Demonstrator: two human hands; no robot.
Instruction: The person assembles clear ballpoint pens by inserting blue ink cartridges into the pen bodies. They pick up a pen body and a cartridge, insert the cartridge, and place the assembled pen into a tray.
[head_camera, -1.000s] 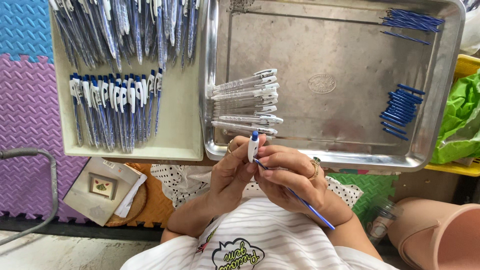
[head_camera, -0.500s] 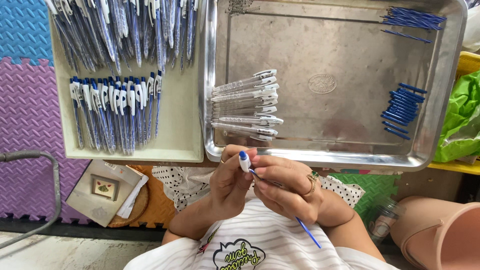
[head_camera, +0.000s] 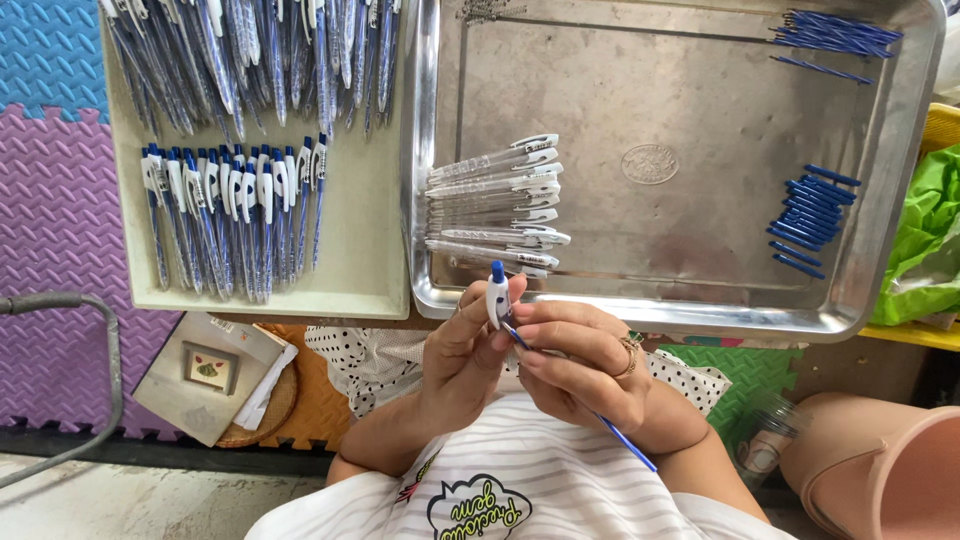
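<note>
A: The left hand (head_camera: 462, 355) pinches a white pen top (head_camera: 497, 293), close to the tummy. Why?

B: So the right hand (head_camera: 580, 370), fingers squeezed on the blue refill (head_camera: 625, 445), can line it up, near the metal tray (head_camera: 880, 250)

Pen (head_camera: 497, 292) between both hands' fingers (head_camera: 560, 335)

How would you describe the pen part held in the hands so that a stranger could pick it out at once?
Start at the steel tray and drop below its near rim to the left hand and right hand. Between them stands a white pen barrel with a blue tip. Unlike the clear barrels lying flat in the tray, it is upright and pinched in the fingers.
</note>
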